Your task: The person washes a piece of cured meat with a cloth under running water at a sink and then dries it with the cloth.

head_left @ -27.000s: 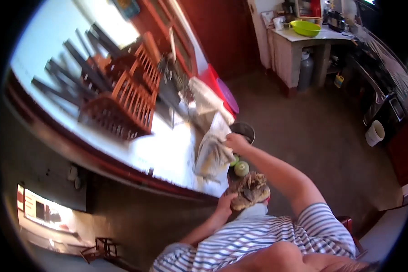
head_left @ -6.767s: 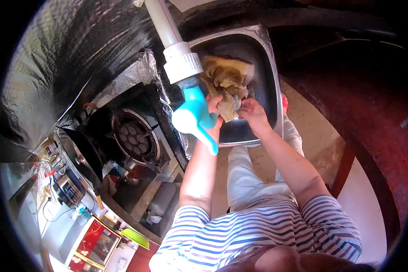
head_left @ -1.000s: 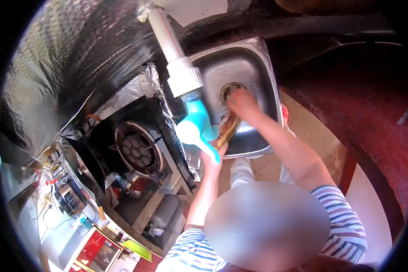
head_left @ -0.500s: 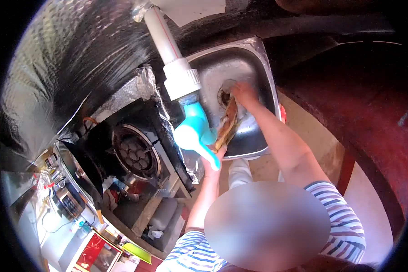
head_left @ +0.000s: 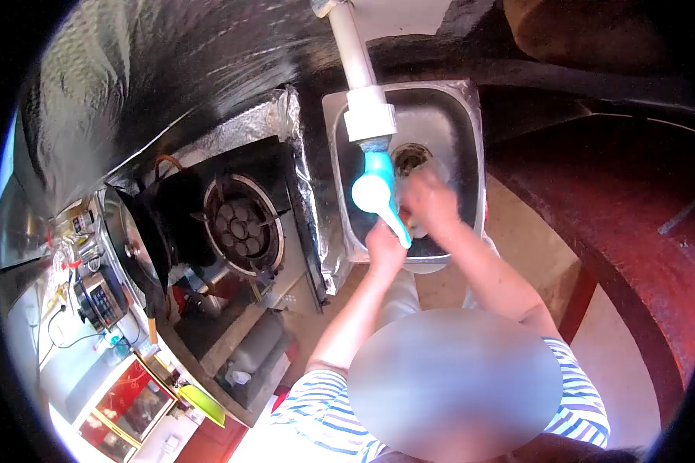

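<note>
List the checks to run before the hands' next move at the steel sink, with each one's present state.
1. Both hands over the stainless steel sink: ok.
2. Left hand grip on anything: cannot tell.
3. Right hand closed on the brownish rag: cannot tell, the rag is barely visible.
4. Round drain uncovered: ok.
5. Water running from the turquoise plastic tap: cannot tell.
6. Black gas burner unlit: ok, no flame visible.
</note>
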